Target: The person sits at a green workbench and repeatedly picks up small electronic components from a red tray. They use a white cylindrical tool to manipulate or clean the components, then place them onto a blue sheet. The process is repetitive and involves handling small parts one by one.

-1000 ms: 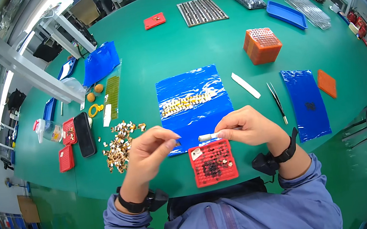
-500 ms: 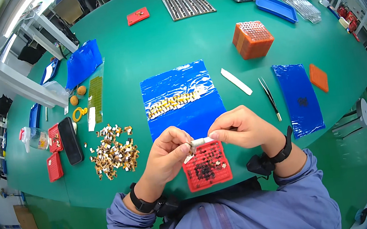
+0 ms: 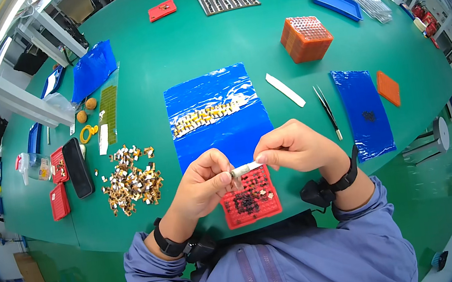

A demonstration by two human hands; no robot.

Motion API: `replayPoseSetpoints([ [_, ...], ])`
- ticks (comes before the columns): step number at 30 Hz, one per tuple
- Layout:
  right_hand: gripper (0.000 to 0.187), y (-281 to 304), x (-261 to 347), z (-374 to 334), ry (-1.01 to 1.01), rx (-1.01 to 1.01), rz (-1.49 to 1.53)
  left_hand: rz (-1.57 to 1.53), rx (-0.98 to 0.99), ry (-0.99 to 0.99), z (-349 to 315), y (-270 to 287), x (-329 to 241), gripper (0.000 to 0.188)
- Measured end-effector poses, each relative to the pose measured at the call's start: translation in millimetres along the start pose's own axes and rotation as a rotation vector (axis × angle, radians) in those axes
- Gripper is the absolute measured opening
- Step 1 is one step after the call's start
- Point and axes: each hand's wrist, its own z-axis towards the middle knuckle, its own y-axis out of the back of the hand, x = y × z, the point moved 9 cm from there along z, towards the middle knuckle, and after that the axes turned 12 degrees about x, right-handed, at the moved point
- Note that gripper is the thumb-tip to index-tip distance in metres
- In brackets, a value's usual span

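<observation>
Red plastic grid tray (image 3: 251,199), at the near table edge, dark small parts in its cells. Above it: left hand (image 3: 204,182) and right hand (image 3: 294,147), both pinching one small white strip (image 3: 245,168) between fingertips. Left: heap of brown-and-white parts (image 3: 131,181). Beyond: blue plastic sheet (image 3: 216,116) bearing a row of pale pieces. Far: orange block (image 3: 306,38).
</observation>
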Motion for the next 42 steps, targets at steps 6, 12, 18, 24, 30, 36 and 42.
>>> replayPoseSetpoints([
  [6,0.011,-0.1,5.5,-0.8,0.018,0.004,-0.020,0.068,0.030,0.004,0.0,-1.0,0.0,0.014],
  [12,0.011,-8.1,4.4,-0.5,-0.021,0.103,-0.083,0.053,0.052,-0.033,-1.0,-4.2,-1.7,0.010],
  [18,0.010,-4.3,16.8,2.0,0.111,-0.016,-0.162,0.078,0.066,-0.069,-2.1,-4.2,-5.6,0.011],
  [24,0.013,-14.0,-3.9,2.8,-0.151,0.122,0.094,0.140,0.015,-0.028,-1.3,-2.0,-9.7,0.016],
  [30,0.012,-9.1,4.4,3.2,-0.001,0.055,-0.036,0.134,0.039,-0.020,-1.7,-4.0,-8.6,0.015],
  [36,0.011,-11.3,-4.5,0.1,-0.126,0.112,0.118,0.083,0.070,-0.025,-1.2,-2.6,-5.7,0.011],
  [42,0.012,-6.7,1.7,-3.1,-0.122,0.112,0.060,0.140,0.070,0.060,-2.8,-4.3,-1.0,0.013],
])
